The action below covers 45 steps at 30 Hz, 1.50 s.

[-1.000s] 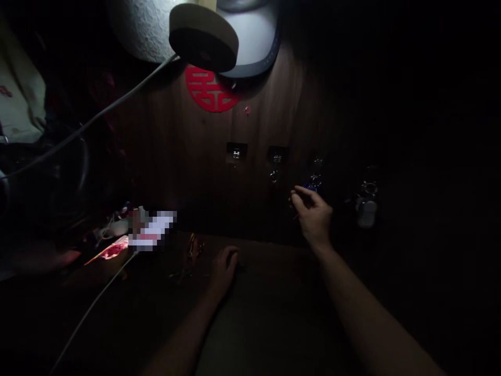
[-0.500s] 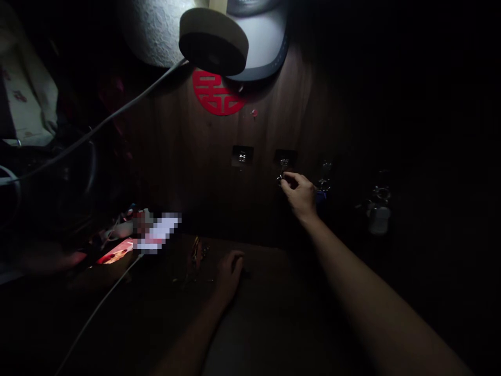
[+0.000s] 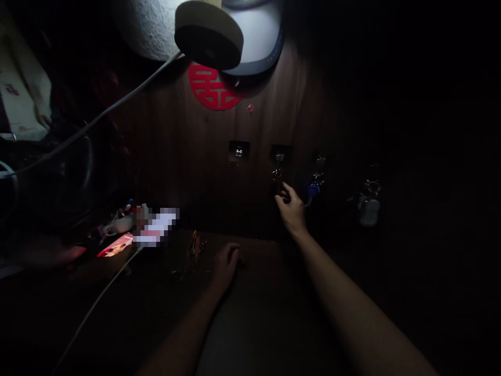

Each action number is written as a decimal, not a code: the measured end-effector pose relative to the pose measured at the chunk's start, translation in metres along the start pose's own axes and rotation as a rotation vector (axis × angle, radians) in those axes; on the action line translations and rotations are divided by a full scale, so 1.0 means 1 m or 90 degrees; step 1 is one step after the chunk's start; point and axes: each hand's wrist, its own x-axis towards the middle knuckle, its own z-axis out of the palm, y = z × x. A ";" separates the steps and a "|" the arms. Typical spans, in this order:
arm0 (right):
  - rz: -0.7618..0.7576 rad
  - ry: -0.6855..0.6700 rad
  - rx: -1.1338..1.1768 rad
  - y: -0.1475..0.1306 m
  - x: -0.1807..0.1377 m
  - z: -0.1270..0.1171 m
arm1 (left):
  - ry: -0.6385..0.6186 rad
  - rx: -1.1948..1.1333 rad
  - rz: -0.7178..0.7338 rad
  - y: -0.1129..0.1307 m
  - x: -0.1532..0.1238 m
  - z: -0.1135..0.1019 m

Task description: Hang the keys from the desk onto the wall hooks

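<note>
My right hand (image 3: 291,211) is just below a wall hook (image 3: 281,154), its thumb and forefinger apart beside a dark keychain (image 3: 277,184). A metal ring joins that keychain to the hook; it is too dark to tell whether my fingertips touch it. My left hand (image 3: 226,263) rests low over the dark tabletop (image 3: 258,292), fingers curled; a faint dark shape shows at its fingertips. Left of it lies a bunch of keys (image 3: 195,248). To the right of my right hand hangs a key with a blue head (image 3: 313,189).
Another hook (image 3: 239,151) is on the wooden wall at left. A pale fob (image 3: 369,211) hangs far right. A round lamp head (image 3: 209,36), a white cap-like object (image 3: 258,36) and a red paper cutout (image 3: 215,91) are above. A lit phone (image 3: 158,227) with a cable (image 3: 97,305) lies left.
My right hand has moved down from the ring under the hook, and the dark keychain now hangs in view. The blue key has come into fuller view. My left hand stays nearly still.
</note>
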 end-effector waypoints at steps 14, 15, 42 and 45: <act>0.127 -0.140 0.020 0.047 -0.103 -0.018 | 0.161 -0.018 -0.048 0.000 0.002 -0.015; 0.129 -0.149 0.017 0.050 -0.109 -0.019 | 0.174 -0.008 -0.055 0.000 0.002 -0.017; -0.116 -0.474 -0.257 0.033 -0.162 -0.010 | 0.264 0.056 -0.091 -0.021 0.015 -0.033; -0.093 -0.463 -0.269 0.038 -0.160 -0.013 | 0.267 0.079 -0.084 -0.022 0.015 -0.033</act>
